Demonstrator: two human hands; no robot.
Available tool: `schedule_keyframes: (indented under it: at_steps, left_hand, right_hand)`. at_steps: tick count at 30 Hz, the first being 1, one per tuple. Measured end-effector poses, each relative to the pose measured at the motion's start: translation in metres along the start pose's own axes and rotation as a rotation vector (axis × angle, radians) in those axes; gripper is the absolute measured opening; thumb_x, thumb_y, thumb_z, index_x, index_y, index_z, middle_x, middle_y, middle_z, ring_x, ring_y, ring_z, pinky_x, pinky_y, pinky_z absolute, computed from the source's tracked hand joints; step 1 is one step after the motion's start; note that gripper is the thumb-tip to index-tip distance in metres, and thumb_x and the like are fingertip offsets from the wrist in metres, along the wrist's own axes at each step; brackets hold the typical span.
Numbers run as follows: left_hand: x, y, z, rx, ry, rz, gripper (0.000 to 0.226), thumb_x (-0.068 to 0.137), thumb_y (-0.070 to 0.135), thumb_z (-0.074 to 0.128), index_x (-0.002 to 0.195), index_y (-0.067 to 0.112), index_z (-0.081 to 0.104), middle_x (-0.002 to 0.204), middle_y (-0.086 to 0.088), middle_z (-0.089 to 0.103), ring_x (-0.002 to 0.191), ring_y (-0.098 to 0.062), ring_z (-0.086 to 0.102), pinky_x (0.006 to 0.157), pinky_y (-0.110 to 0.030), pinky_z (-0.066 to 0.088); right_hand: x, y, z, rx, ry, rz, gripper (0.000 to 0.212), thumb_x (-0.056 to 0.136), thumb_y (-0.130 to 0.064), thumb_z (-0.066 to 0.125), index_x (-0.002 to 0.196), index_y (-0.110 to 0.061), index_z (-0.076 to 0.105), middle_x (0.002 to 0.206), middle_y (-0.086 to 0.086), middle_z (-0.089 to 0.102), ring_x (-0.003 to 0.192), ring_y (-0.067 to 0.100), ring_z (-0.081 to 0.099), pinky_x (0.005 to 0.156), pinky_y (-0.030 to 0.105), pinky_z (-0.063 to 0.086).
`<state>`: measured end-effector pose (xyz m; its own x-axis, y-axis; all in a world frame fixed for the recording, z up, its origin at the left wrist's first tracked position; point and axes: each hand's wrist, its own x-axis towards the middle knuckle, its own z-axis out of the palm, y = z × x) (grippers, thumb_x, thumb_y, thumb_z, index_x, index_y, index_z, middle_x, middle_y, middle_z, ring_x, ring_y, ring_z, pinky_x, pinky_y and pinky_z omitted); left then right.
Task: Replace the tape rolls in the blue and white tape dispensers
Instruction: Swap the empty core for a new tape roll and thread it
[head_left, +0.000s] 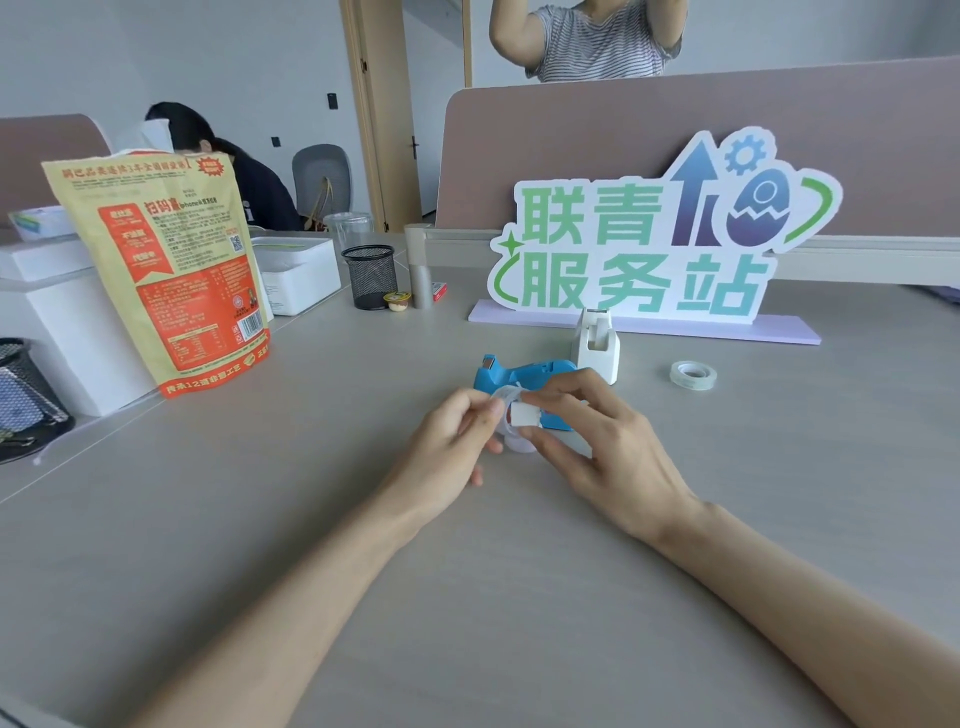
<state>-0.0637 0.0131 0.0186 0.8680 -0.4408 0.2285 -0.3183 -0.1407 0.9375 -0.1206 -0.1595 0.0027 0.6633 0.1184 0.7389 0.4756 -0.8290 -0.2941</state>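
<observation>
The blue tape dispenser (519, 375) lies on the table just behind my hands. Upright beside it, to the right and slightly farther back, stands the white tape dispenser (597, 345). A clear tape roll (692, 374) lies flat on the table to the right. My left hand (452, 447) and my right hand (597, 441) meet over the table in front of the blue dispenser. Together they pinch a small clear tape roll with a white core piece (519, 415). My fingers hide most of it.
A large yellow and orange snack bag (171, 265) stands at the left. White boxes (296, 275), a black mesh cup (370, 278) and a small cardboard tube (422, 286) stand behind. A cut-out sign on a lilac base (649, 234) backs the dispensers. Two people are beyond the dividers.
</observation>
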Motion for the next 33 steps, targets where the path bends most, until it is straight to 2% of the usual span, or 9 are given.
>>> schedule_keyframes:
  at_steps: [4,7,10,17,20,22,25,28,33]
  left_hand:
    - [-0.0005,0.0009,-0.0005,-0.014,-0.007,0.011,0.021,0.099,0.022,0.047,0.104,0.006,0.06,0.088,-0.002,0.064,0.068,0.005,0.054,0.052,-0.021,0.043]
    - [-0.0015,0.0005,-0.0008,-0.017,-0.031,0.009,0.016,0.098,0.024,0.049,0.1,0.013,0.061,0.093,0.0,0.067,0.078,0.002,0.057,0.056,-0.023,0.045]
    - [-0.002,0.0014,-0.0001,-0.034,-0.04,0.007,0.011,0.098,0.023,0.05,0.096,0.019,0.06,0.093,0.003,0.067,0.082,0.0,0.058,0.058,-0.022,0.047]
    - [-0.003,0.0045,-0.0007,-0.025,-0.055,0.009,0.009,0.097,0.024,0.052,0.096,0.021,0.06,0.096,0.0,0.069,0.084,0.0,0.059,0.06,-0.022,0.047]
    - [-0.0044,0.0046,-0.0007,0.008,-0.072,0.025,0.006,0.096,0.025,0.054,0.093,0.025,0.059,0.101,-0.005,0.071,0.091,-0.011,0.061,0.062,-0.024,0.047]
    - [-0.005,0.0041,-0.0002,0.021,-0.088,0.035,0.006,0.096,0.026,0.054,0.093,0.027,0.059,0.102,-0.002,0.071,0.098,-0.015,0.063,0.063,-0.025,0.048]
    - [-0.0047,0.0052,0.0001,0.014,-0.097,0.041,0.006,0.096,0.026,0.053,0.094,0.027,0.059,0.093,0.013,0.072,0.094,-0.005,0.063,0.064,-0.026,0.048]
    - [-0.0044,0.0075,0.0004,-0.037,-0.099,0.021,0.009,0.098,0.022,0.05,0.098,0.021,0.058,0.083,0.023,0.071,0.082,0.007,0.063,0.065,-0.028,0.048]
    - [-0.005,0.0096,0.0001,-0.114,-0.111,-0.022,0.019,0.099,0.023,0.048,0.11,0.012,0.058,0.094,0.011,0.07,0.084,-0.001,0.066,0.067,-0.033,0.048]
  right_hand:
    - [0.0001,-0.0009,-0.0004,-0.019,0.069,0.024,0.022,0.088,-0.028,0.069,0.105,-0.015,0.064,0.1,-0.004,0.062,0.085,0.014,0.063,0.067,0.039,0.054]
    - [-0.0004,-0.0023,-0.0017,-0.032,0.095,0.066,0.02,0.085,-0.031,0.073,0.092,-0.016,0.061,0.091,-0.01,0.061,0.082,0.006,0.059,0.067,0.033,0.052]
    - [-0.0006,-0.0026,-0.0028,-0.049,0.091,0.079,0.022,0.084,-0.033,0.074,0.089,-0.016,0.061,0.087,-0.009,0.061,0.08,0.01,0.06,0.065,0.033,0.051]
    - [0.0005,-0.0015,-0.0032,-0.06,0.11,0.08,0.025,0.084,-0.037,0.072,0.087,-0.015,0.061,0.082,-0.012,0.057,0.076,0.014,0.06,0.063,0.035,0.051]
    - [-0.0002,-0.0005,-0.0018,-0.057,0.115,0.069,0.029,0.084,-0.042,0.066,0.085,-0.014,0.06,0.081,-0.005,0.062,0.075,0.017,0.061,0.064,0.037,0.051]
    - [-0.0006,0.0002,-0.0013,-0.053,0.113,0.065,0.03,0.084,-0.043,0.064,0.085,-0.013,0.06,0.081,-0.004,0.063,0.075,0.017,0.061,0.064,0.037,0.052]
    - [-0.0007,0.0014,-0.0017,-0.028,0.105,0.083,0.03,0.084,-0.042,0.068,0.085,-0.014,0.06,0.082,-0.004,0.063,0.076,0.016,0.06,0.065,0.039,0.051]
    - [0.0002,0.0041,-0.002,0.045,0.096,0.096,0.022,0.083,-0.033,0.074,0.088,-0.014,0.063,0.083,-0.006,0.064,0.077,0.013,0.059,0.067,0.04,0.052]
    - [0.0016,0.005,0.0,0.097,0.098,0.111,0.023,0.083,-0.03,0.075,0.094,-0.014,0.062,0.089,-0.004,0.064,0.083,0.013,0.06,0.071,0.036,0.05]
